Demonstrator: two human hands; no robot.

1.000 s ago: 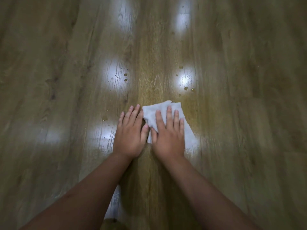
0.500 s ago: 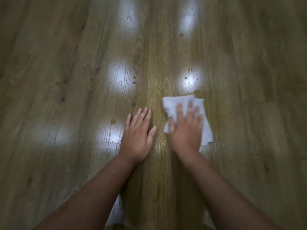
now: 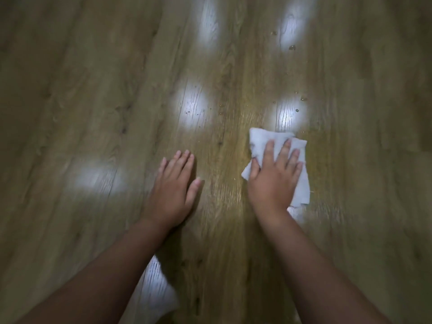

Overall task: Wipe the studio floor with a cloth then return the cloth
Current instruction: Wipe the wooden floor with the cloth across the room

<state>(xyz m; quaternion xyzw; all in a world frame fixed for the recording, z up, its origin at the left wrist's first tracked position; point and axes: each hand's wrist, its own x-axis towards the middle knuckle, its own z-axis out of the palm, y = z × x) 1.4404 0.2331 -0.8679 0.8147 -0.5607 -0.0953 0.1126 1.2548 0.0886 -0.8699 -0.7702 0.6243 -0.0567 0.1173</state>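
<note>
Wood-plank floor [image 3: 93, 113]: your flat right hand [image 3: 274, 181] presses the white cloth [image 3: 261, 141]; droplets [image 3: 297, 101] beyond it could be missed.

The white crumpled cloth [image 3: 278, 146] lies flat on the brown wood-plank floor [image 3: 93, 113], at 3 o'clock from the left hand [image 3: 174, 183] and apart from it. The right hand [image 3: 274, 178] lies on the cloth with straight fingers. Small clear water drops [image 3: 297, 110] lie on the floor at 12 o'clock from the cloth, near it.
</note>
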